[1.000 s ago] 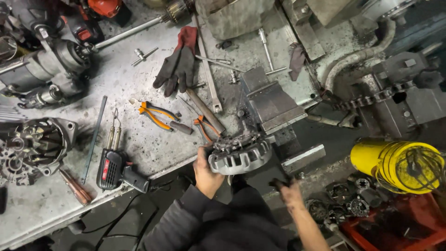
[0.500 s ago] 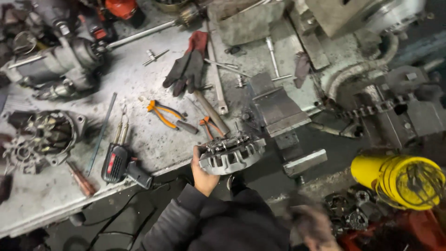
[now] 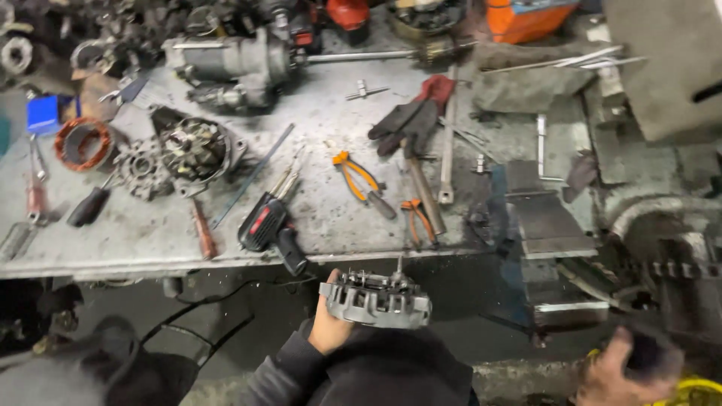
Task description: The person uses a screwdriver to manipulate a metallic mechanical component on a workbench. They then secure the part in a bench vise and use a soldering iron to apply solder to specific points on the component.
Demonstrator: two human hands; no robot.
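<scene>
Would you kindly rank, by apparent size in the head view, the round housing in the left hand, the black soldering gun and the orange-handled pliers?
1. Round housing, though it is nearest the camera.
2. Black soldering gun.
3. Orange-handled pliers.

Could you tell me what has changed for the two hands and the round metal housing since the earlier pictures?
The left hand has drawn the round metal housing off the vise to in front of the bench edge, still gripping it. The right hand let go of the vise handle and swung out to the right, blurred, by the yellow drum. The pliers and glove lie as before.
</scene>
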